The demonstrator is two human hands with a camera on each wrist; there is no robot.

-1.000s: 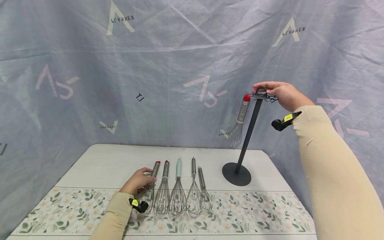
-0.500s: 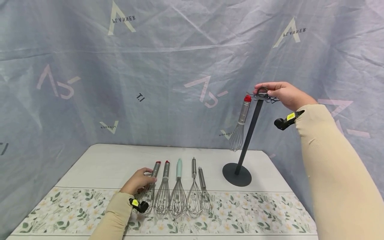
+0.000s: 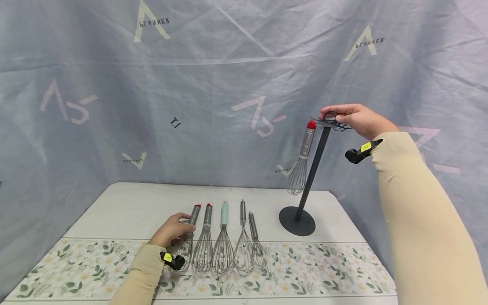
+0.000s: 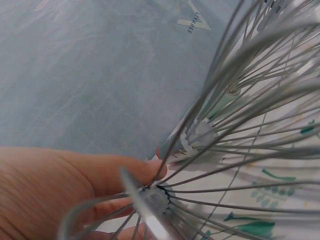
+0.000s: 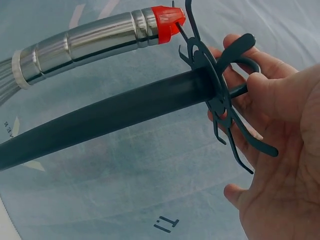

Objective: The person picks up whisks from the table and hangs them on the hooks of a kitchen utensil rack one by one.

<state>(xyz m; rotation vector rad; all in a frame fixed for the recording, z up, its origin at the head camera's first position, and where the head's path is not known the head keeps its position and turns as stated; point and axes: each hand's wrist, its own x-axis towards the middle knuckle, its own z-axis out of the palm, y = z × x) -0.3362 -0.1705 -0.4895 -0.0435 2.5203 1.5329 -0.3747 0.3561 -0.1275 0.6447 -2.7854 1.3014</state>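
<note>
At the left end of a row of whisks, my left hand (image 3: 175,230) pinches the red-tipped steel whisk (image 3: 194,215) by its handle, just above the wires. In the left wrist view, thumb and fingers lie around that handle behind the wire hub (image 4: 156,200). My right hand (image 3: 364,120) grips the ring on top of a dark hook stand (image 3: 315,163), thumb on one side and fingers on the other. Another red-tipped whisk (image 5: 95,44) hangs by its tip from one of the stand's hooks (image 5: 220,140), wires downward.
Beside the held whisk lie another red-tipped whisk (image 3: 208,215), a mint-handled whisk (image 3: 224,214) and two plain steel whisks, one longer (image 3: 243,214) and one shorter (image 3: 253,226). The stand's round base (image 3: 289,222) sits on the white table (image 3: 145,203). A grey curtain (image 3: 213,148) hangs behind.
The hanging whisk's wire end has swung slightly, appearing a little lower in the head view. The head view has shifted slightly; both hands keep their holds.
</note>
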